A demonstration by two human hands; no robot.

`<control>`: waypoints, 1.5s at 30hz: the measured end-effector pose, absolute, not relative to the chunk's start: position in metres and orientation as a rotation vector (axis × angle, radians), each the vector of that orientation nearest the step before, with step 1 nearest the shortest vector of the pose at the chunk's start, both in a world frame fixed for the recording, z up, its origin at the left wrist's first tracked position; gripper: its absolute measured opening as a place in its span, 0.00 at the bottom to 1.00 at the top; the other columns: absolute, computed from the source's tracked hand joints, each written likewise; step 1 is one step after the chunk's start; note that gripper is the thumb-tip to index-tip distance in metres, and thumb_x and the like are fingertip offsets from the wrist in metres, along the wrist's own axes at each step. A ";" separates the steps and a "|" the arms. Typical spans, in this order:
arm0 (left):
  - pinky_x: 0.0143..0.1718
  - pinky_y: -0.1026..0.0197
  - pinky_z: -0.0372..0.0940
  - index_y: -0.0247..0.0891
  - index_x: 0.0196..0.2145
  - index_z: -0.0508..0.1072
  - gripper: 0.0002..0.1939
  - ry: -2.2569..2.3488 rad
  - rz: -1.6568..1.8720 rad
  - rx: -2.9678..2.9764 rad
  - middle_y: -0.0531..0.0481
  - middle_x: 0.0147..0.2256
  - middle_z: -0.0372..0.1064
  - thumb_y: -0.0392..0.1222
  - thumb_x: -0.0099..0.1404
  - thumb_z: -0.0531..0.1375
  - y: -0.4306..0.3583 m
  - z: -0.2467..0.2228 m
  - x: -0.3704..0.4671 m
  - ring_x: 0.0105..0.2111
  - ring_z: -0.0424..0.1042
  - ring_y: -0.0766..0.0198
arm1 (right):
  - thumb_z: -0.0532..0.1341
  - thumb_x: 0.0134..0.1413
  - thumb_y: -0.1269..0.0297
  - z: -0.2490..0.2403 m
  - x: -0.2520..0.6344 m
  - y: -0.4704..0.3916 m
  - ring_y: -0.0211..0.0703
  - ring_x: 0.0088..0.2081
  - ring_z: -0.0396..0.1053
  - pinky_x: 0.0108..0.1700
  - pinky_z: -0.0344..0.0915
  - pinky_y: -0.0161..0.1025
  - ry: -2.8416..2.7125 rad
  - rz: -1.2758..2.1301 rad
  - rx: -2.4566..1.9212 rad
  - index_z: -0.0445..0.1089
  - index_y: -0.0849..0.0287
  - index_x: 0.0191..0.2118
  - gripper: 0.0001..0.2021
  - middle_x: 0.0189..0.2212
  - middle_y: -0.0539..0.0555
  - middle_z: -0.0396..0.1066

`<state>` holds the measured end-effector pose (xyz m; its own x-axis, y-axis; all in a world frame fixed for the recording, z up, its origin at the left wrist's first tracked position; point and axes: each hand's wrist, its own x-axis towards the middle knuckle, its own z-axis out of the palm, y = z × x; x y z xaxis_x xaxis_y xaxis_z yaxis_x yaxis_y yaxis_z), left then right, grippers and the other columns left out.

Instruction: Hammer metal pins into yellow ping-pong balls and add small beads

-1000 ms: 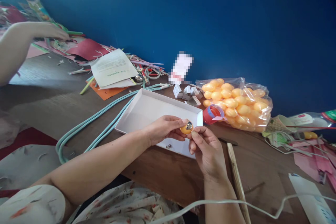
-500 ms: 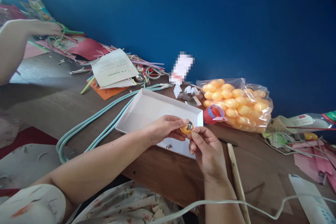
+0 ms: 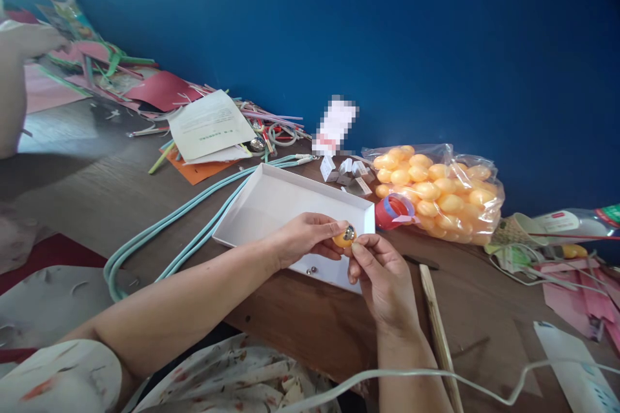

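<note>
Between my hands is an orange ball (image 3: pixel 343 238) with a shiny metallic part on its upper side. My left hand (image 3: pixel 312 234) holds it from the left, thumb on top. The fingers of my right hand (image 3: pixel 375 258) are pinched together at the ball's lower right edge; anything small between them is hidden. Both hands are over the right part of a shallow white box (image 3: pixel 281 200). Inside the box, near its front edge, lie small metal balls (image 3: pixel 311 270).
Behind the box are small silver pieces (image 3: pixel 345 171), a red tape roll (image 3: pixel 392 210) and a bag of orange balls (image 3: pixel 436 190). Blue-green cords (image 3: pixel 169 226) curve at left. A wooden stick (image 3: pixel 438 329) and a pale cable (image 3: pixel 402 372) lie right. Another person's hand (image 3: pixel 33 39) is far left.
The other person's hand at the far left has moved left, with pink and green material now showing beside it. My hands and the orange ball have barely moved.
</note>
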<state>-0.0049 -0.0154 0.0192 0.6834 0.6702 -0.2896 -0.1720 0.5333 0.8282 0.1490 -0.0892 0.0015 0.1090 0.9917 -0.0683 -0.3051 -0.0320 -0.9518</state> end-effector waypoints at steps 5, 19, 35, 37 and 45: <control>0.36 0.64 0.67 0.28 0.34 0.73 0.21 0.649 0.550 0.882 0.44 0.30 0.72 0.53 0.57 0.63 -0.015 0.018 -0.005 0.30 0.72 0.67 | 0.65 0.53 0.66 0.002 0.149 -0.089 0.27 0.20 0.64 0.23 0.62 0.26 -0.875 1.292 -1.068 0.69 0.58 0.34 0.05 0.25 0.48 0.72; 0.36 0.64 0.67 0.29 0.33 0.74 0.21 0.607 0.530 0.875 0.44 0.30 0.73 0.54 0.57 0.63 -0.015 0.018 -0.006 0.29 0.72 0.67 | 0.65 0.54 0.67 0.003 0.150 -0.089 0.28 0.20 0.64 0.24 0.62 0.27 -0.906 1.309 -1.058 0.69 0.57 0.34 0.03 0.25 0.48 0.72; 0.35 0.64 0.67 0.29 0.31 0.73 0.20 0.620 0.532 0.880 0.45 0.29 0.73 0.53 0.57 0.63 -0.016 0.019 -0.005 0.28 0.72 0.67 | 0.65 0.53 0.67 0.003 0.151 -0.090 0.28 0.19 0.64 0.23 0.62 0.27 -0.908 1.309 -1.080 0.69 0.58 0.34 0.04 0.24 0.47 0.72; 0.36 0.63 0.67 0.29 0.30 0.73 0.20 0.630 0.537 0.888 0.45 0.28 0.72 0.54 0.56 0.63 -0.016 0.020 -0.005 0.28 0.71 0.67 | 0.65 0.52 0.67 0.004 0.151 -0.090 0.28 0.19 0.64 0.23 0.62 0.27 -0.898 1.310 -1.078 0.69 0.58 0.33 0.04 0.24 0.47 0.71; 0.36 0.61 0.67 0.30 0.31 0.72 0.22 0.664 0.564 0.923 0.45 0.27 0.73 0.56 0.52 0.65 -0.016 0.019 -0.004 0.28 0.72 0.66 | 0.66 0.51 0.66 0.004 0.150 -0.089 0.29 0.19 0.64 0.23 0.63 0.28 -0.890 1.292 -1.093 0.68 0.58 0.33 0.06 0.24 0.47 0.72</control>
<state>-0.0038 -0.0156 0.0192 0.6686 0.6920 -0.2722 -0.1570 0.4892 0.8579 0.1497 -0.0890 0.0041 0.1014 0.9919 -0.0764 -0.2814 -0.0451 -0.9585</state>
